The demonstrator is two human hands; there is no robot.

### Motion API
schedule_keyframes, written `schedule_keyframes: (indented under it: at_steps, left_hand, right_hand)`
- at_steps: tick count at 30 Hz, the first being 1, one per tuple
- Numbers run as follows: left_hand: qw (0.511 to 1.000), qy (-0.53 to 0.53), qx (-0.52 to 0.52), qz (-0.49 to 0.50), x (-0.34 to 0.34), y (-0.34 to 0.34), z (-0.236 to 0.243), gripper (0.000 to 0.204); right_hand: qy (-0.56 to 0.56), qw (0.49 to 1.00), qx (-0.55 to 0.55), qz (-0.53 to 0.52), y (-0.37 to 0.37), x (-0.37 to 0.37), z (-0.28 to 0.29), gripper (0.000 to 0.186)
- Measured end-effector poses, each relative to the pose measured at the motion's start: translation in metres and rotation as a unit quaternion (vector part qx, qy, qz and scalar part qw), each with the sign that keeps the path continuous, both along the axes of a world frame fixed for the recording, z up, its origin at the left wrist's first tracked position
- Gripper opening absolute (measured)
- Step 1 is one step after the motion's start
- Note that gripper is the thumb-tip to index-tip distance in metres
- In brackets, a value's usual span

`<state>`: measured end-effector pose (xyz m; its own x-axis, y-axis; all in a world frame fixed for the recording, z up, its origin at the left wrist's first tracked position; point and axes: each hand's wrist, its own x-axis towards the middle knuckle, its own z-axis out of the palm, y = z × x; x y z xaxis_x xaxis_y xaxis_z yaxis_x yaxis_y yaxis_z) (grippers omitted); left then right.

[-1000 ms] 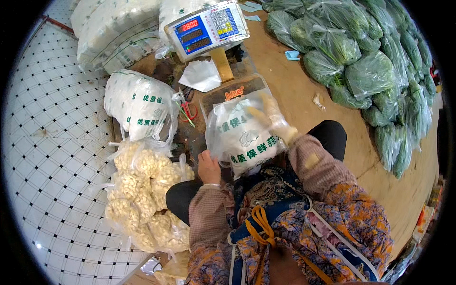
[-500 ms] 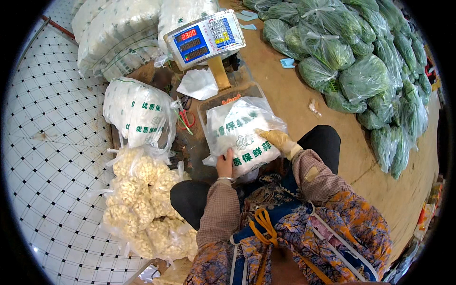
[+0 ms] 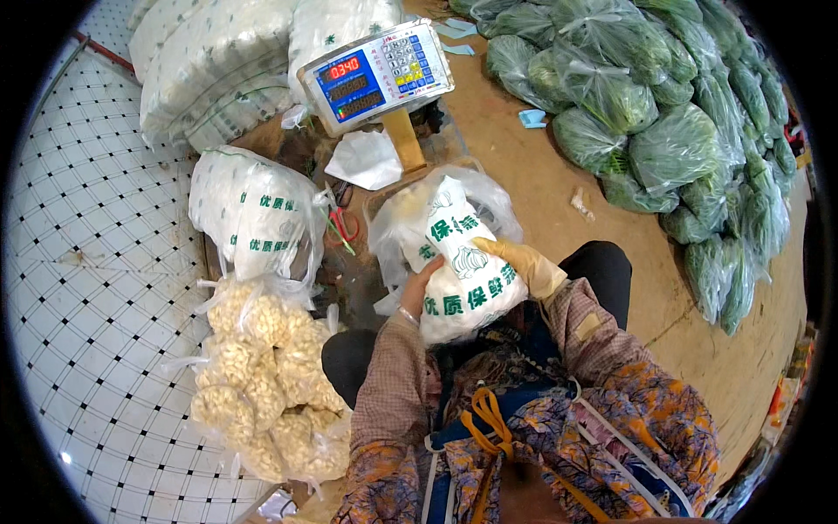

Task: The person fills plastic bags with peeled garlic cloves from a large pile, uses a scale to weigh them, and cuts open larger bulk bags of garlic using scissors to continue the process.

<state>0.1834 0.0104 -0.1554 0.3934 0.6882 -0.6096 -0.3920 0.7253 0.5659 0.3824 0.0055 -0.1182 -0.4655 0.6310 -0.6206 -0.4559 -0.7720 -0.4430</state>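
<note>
A plump white plastic bag [image 3: 471,271] with green print and garlic-bulb drawings is tilted toward my lap, at the near edge of the scale. My bare left hand [image 3: 417,286] grips its left side. The right hand [image 3: 522,265], in a yellowish glove, presses round its upper right side. Behind it, a loose clear plastic bag [image 3: 491,203] spreads over the scale platform, so the platform is mostly covered. The scale's display head [image 3: 377,77], with red lit digits, stands on a yellowish post. A folded white sheet [image 3: 365,160] rests by the post.
On the left lie another printed white bag [image 3: 255,210] and clear bags of peeled garlic cloves [image 3: 262,384]. Red-handled scissors [image 3: 344,225] are beside the scale. Large white packed sacks [image 3: 214,70] stand at the back left. Bagged green vegetables [image 3: 672,144] are heaped at the right.
The printed bag has come toward me and tipped up, held by both hands. The clear bag behind it is more exposed, and the scale's lit digits have changed.
</note>
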Motion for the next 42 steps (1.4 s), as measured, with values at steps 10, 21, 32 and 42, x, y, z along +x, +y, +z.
schedule_keyframes:
  at_steps: [10, 21, 32, 42]
  left_hand:
    - [0.992, -0.022, 0.120, 0.034, 0.009, -0.002, 0.010, 0.042]
    - [0.959, 0.094, 0.267, -0.004, 0.016, 0.000, 0.029, 0.037]
    - [0.732, 0.396, 0.485, -0.268, 0.016, 0.024, 0.018, 0.044]
    - [0.778, 0.562, 0.228, -0.165, -0.041, 0.050, 0.051, 0.050]
  right_hand:
    - [-0.054, 0.996, 0.058, -0.046, -0.001, -0.002, 0.003, 0.037]
    - [-0.023, 0.997, 0.042, -0.060, -0.006, 0.000, 0.003, 0.039]
    - [-0.313, 0.928, 0.186, 0.077, 0.014, -0.011, -0.046, 0.056]
    - [-0.148, 0.979, 0.033, -0.134, 0.035, 0.002, -0.012, 0.047]
